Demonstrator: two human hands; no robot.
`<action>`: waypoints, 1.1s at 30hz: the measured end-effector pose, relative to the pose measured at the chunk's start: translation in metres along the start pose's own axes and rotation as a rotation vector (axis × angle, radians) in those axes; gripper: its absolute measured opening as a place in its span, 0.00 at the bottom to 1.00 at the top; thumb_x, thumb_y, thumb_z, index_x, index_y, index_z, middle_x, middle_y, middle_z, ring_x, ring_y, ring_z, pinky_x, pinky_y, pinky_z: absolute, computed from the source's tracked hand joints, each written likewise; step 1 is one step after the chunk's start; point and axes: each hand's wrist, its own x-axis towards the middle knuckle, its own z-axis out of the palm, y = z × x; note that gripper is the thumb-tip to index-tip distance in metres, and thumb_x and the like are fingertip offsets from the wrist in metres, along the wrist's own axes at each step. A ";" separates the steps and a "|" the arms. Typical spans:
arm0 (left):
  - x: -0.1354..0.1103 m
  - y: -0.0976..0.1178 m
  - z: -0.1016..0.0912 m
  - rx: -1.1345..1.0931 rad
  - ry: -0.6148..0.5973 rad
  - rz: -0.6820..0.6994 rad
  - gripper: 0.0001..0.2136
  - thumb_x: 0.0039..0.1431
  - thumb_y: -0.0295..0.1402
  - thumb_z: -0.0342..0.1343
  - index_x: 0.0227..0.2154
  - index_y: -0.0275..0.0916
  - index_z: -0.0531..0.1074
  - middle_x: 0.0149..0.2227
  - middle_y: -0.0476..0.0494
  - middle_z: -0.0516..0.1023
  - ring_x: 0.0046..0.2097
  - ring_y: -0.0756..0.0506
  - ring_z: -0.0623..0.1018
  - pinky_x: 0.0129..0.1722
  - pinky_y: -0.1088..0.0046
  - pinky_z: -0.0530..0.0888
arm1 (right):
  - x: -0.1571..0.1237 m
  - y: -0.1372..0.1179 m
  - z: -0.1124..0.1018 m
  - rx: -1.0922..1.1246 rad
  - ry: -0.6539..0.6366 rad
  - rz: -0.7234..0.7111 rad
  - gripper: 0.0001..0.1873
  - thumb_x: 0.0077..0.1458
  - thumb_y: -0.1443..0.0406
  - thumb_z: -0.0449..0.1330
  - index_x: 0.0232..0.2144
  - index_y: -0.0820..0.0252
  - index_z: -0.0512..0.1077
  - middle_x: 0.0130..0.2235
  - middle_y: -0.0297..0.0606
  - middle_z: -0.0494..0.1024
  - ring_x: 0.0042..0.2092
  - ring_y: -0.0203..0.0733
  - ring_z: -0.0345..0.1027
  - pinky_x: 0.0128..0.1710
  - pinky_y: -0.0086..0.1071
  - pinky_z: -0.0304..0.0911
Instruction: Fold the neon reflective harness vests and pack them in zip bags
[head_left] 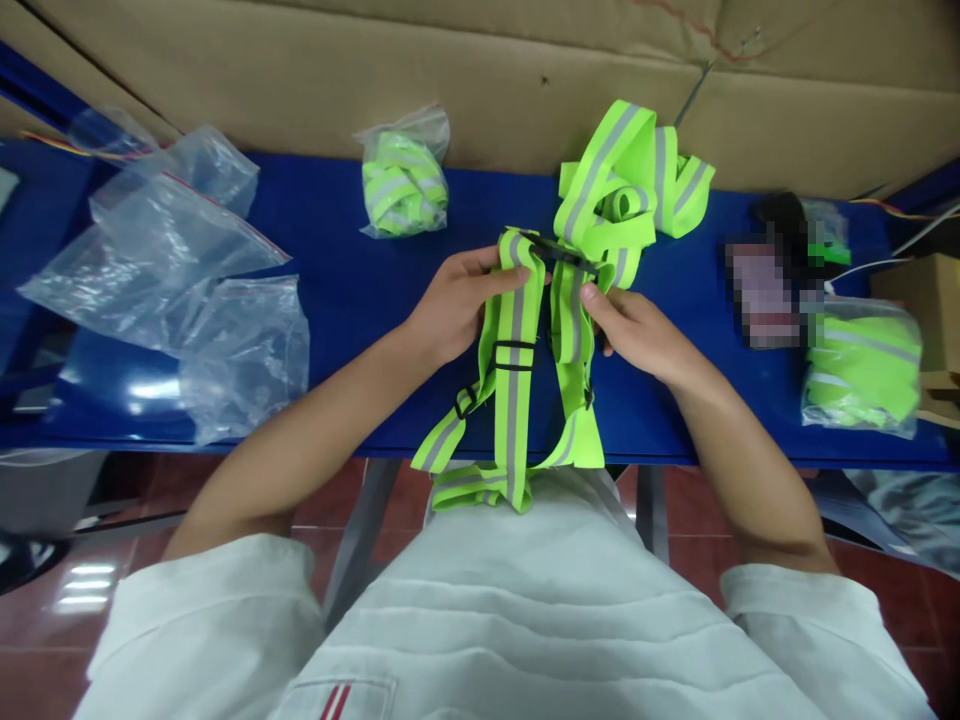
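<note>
A neon yellow-green harness of reflective straps (515, 300) with grey stripes hangs from both hands, its lower straps draping over the table's front edge onto my shirt. My left hand (457, 300) pinches the upper part of the left strap, thumb on top. My right hand (634, 325) grips the right strap, thumb in front and fingers behind. A black buckle piece (559, 252) bridges the straps between the hands. Black slider buckles (514, 356) sit lower on the straps. Just beyond lies a loose heap of the same strapping (611, 190); whether it joins the held harness, I cannot tell.
Clear plastic zip bags (172, 240) lie at the left of the blue table (360, 390). A bagged green bundle (405, 182) sits at the back, another bagged bundle (862, 365) at the right. Near it are a blurred-out item (763, 290) and a cardboard box (926, 320). Cardboard (300, 80) lines the back.
</note>
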 end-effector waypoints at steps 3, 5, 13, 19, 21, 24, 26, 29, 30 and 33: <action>0.000 0.007 -0.001 -0.007 -0.006 0.035 0.13 0.57 0.41 0.71 0.42 0.42 0.81 0.42 0.44 0.85 0.52 0.36 0.85 0.54 0.57 0.84 | -0.001 -0.002 0.001 0.322 -0.058 -0.011 0.38 0.60 0.29 0.52 0.43 0.52 0.78 0.44 0.41 0.83 0.50 0.51 0.77 0.47 0.43 0.75; -0.001 0.011 -0.001 0.009 0.000 0.047 0.14 0.59 0.41 0.70 0.44 0.42 0.80 0.43 0.44 0.84 0.54 0.36 0.84 0.55 0.58 0.83 | -0.001 -0.005 0.001 0.511 -0.097 -0.047 0.36 0.58 0.31 0.59 0.51 0.50 0.76 0.55 0.40 0.80 0.61 0.51 0.72 0.59 0.45 0.73; -0.010 0.019 0.008 -0.007 -0.069 0.007 0.21 0.54 0.40 0.73 0.48 0.43 0.76 0.56 0.43 0.82 0.43 0.44 0.85 0.43 0.67 0.84 | 0.001 -0.013 0.003 0.745 -0.208 -0.060 0.34 0.48 0.38 0.73 0.46 0.54 0.78 0.53 0.41 0.83 0.58 0.54 0.76 0.62 0.48 0.72; -0.015 0.020 0.011 0.023 -0.162 -0.065 0.28 0.52 0.44 0.75 0.53 0.48 0.71 0.42 0.47 0.84 0.28 0.50 0.78 0.28 0.72 0.76 | 0.003 -0.004 0.000 0.816 -0.145 0.080 0.30 0.49 0.41 0.74 0.45 0.53 0.81 0.40 0.38 0.84 0.45 0.51 0.81 0.45 0.45 0.80; -0.015 0.018 0.011 0.054 -0.176 -0.058 0.28 0.53 0.45 0.74 0.53 0.47 0.70 0.36 0.49 0.81 0.27 0.51 0.77 0.25 0.74 0.73 | 0.003 -0.004 0.001 0.834 -0.121 0.076 0.28 0.50 0.42 0.74 0.44 0.53 0.81 0.42 0.38 0.84 0.47 0.51 0.81 0.47 0.45 0.80; -0.014 0.011 0.014 0.070 -0.146 0.007 0.27 0.56 0.45 0.73 0.54 0.46 0.69 0.34 0.50 0.80 0.30 0.49 0.80 0.28 0.73 0.76 | 0.001 -0.008 0.007 0.886 -0.119 0.023 0.25 0.53 0.46 0.74 0.47 0.53 0.80 0.47 0.38 0.85 0.51 0.50 0.81 0.52 0.44 0.79; -0.014 0.004 0.017 0.045 -0.081 0.032 0.27 0.58 0.44 0.71 0.55 0.46 0.66 0.34 0.50 0.80 0.32 0.47 0.81 0.32 0.70 0.80 | -0.001 -0.011 0.014 0.910 -0.101 0.004 0.24 0.55 0.47 0.74 0.49 0.51 0.80 0.48 0.37 0.85 0.49 0.49 0.81 0.51 0.44 0.80; -0.012 -0.005 0.021 -0.048 0.055 -0.035 0.28 0.60 0.39 0.70 0.58 0.46 0.60 0.34 0.51 0.82 0.33 0.46 0.84 0.38 0.65 0.85 | -0.003 -0.014 0.025 0.867 -0.028 -0.019 0.22 0.53 0.48 0.75 0.46 0.51 0.83 0.48 0.36 0.85 0.50 0.50 0.81 0.54 0.48 0.79; -0.011 -0.007 0.021 -0.089 0.090 -0.082 0.29 0.60 0.36 0.70 0.58 0.46 0.60 0.35 0.51 0.83 0.35 0.45 0.85 0.40 0.64 0.85 | -0.004 -0.013 0.028 0.839 0.000 -0.022 0.22 0.52 0.48 0.76 0.45 0.51 0.83 0.48 0.36 0.85 0.52 0.52 0.80 0.56 0.50 0.78; -0.008 -0.006 0.018 -0.189 0.118 -0.194 0.27 0.56 0.30 0.72 0.55 0.43 0.67 0.43 0.44 0.86 0.44 0.42 0.87 0.49 0.62 0.86 | -0.002 -0.011 0.031 0.780 0.064 -0.023 0.23 0.50 0.47 0.76 0.45 0.49 0.84 0.52 0.34 0.85 0.58 0.54 0.78 0.61 0.51 0.75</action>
